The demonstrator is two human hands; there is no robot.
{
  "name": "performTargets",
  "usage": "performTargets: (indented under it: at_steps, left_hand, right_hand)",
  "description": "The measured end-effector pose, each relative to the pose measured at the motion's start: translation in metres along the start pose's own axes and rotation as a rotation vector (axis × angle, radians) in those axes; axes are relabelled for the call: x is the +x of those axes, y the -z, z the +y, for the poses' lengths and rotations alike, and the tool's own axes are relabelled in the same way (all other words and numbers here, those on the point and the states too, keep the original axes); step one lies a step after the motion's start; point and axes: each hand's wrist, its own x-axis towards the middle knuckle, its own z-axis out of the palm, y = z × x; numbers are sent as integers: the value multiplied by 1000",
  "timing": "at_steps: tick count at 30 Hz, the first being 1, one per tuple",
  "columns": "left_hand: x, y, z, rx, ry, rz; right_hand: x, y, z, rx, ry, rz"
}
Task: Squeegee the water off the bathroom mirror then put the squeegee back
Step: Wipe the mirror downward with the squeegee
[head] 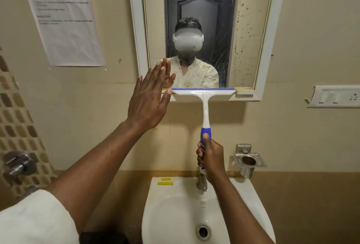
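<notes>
The mirror (245, 35) hangs in a white frame on the beige wall, with streaks and spots on its glass. A white squeegee (205, 95) with a blue grip stands upright, its blade lying along the mirror's bottom edge. My right hand (211, 156) is closed around the blue grip, thumb up along it. My left hand (150, 97) is flat with fingers together, held against the mirror's lower left corner and frame, its thumb near the blade's left end.
A white washbasin (175, 212) with a metal tap (201, 182) sits below. A steel holder (249, 161) is on the wall at right, a switch plate (335, 96) above it. A paper notice (64, 18) hangs at left, a valve (17, 163) lower left.
</notes>
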Motion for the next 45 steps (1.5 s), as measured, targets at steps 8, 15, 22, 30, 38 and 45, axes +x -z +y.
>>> performTargets:
  at_steps: [8,15,22,30,38,45]
  left_hand:
    - [37,23,8,-23,-78,109]
    - [98,54,19,65,-157,199]
    - [155,90,35,96,-208,302]
    - [171,102,37,143,-231,319]
    - [179,83,26,162,-225,321]
    - [175,68,22,144,-216,321]
  right_hand:
    - [11,-9,-47,11,89,-64]
    - [71,-23,-202,38,339,-91]
    - [121,-32,-326,75,452,-138]
    - [153,-33,-358,54,466,-124]
    - [165,-32,-354,77,420,-209]
    - [162,-34,-347,97,442,-168]
